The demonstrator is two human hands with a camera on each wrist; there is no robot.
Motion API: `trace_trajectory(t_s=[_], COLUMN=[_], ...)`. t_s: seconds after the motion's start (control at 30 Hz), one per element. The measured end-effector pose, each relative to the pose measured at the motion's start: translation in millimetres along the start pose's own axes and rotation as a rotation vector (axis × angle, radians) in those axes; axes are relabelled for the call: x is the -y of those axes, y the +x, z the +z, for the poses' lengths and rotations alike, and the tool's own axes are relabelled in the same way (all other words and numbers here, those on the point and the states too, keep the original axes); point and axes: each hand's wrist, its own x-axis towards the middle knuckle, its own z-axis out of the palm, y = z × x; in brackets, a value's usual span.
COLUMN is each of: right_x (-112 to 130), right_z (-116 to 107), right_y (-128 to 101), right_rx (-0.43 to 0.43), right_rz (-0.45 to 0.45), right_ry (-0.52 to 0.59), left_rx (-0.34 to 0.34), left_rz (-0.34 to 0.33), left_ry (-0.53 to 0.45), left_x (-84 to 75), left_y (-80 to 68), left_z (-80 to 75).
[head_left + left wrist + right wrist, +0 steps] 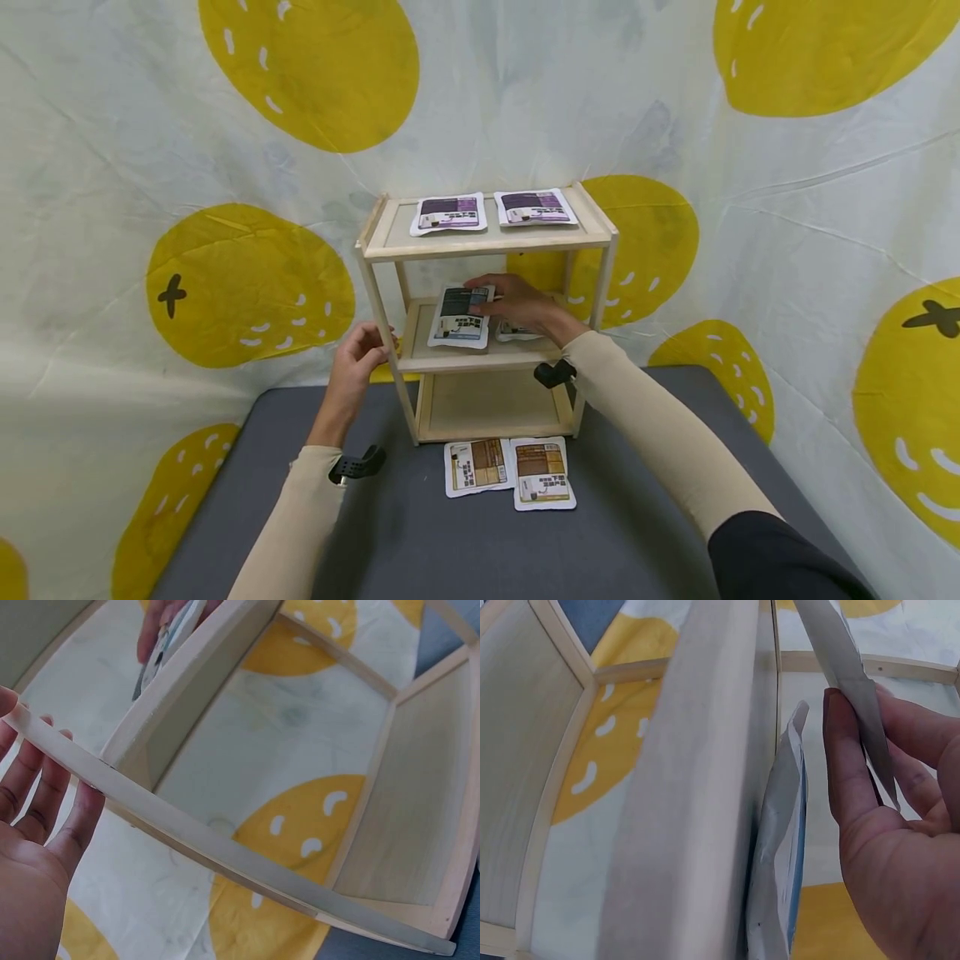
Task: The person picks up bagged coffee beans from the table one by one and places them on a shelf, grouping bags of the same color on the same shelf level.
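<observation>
In the head view, my right hand (521, 302) pinches a flat white pouch with a dark teal label (459, 318), thumb in front and fingers behind. The pouch is over the left part of the middle board (480, 363) of a small wooden shelf rack. A similar pouch (516, 333) lies to its right on that board, partly hidden by my forearm. In the right wrist view the held pouch (855, 682) appears edge-on, apart from the lying pouch (776, 855). My left hand (354, 357) holds the rack's front left post (187, 825), fingers curled behind it.
Two purple-labelled pouches (450, 214) lie side by side on the top board (487, 242). Two brown-labelled pouches (543, 473) lie on the dark grey table (450, 550) before the rack. Behind hangs a pale cloth (480, 100) with yellow fruit prints.
</observation>
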Motion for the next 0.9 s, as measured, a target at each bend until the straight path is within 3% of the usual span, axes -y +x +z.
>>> trace_trajectory(t_s=[0.17, 0.9], right_x=[-1.1, 1.3], right_z=[0.3, 3.1], right_y=[3.4, 5.4], right_rx=[0.014, -0.045], right_rz=[0.003, -0.018], right_ry=[0.026, -0.091], left_rx=[0.001, 0.003], left_rz=[-0.003, -0.014], left_ry=[-0.005, -0.009], left_x=[0.9, -0.8], left_y=[1.0, -0.4], left_z=[0.1, 1.6])
